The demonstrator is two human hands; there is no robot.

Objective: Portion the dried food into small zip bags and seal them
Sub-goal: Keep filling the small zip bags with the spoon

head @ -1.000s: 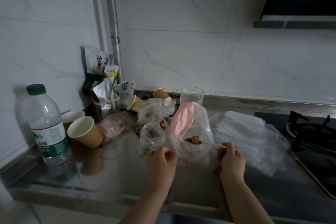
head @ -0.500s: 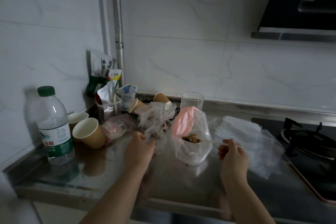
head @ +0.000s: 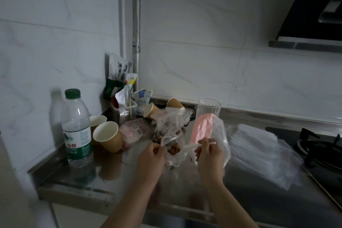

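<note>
My left hand (head: pixel 150 157) pinches the mouth of a small clear bag (head: pixel 174 151) just above the steel counter (head: pixel 249 200) — brown dried food (head: pixel 174 149) sits inside. My right hand (head: pixel 210 155) grips a white spoon (head: pixel 199 145), its tip at the bag's opening — a pink-and-clear bag (head: pixel 207 129) stands right behind.
</note>
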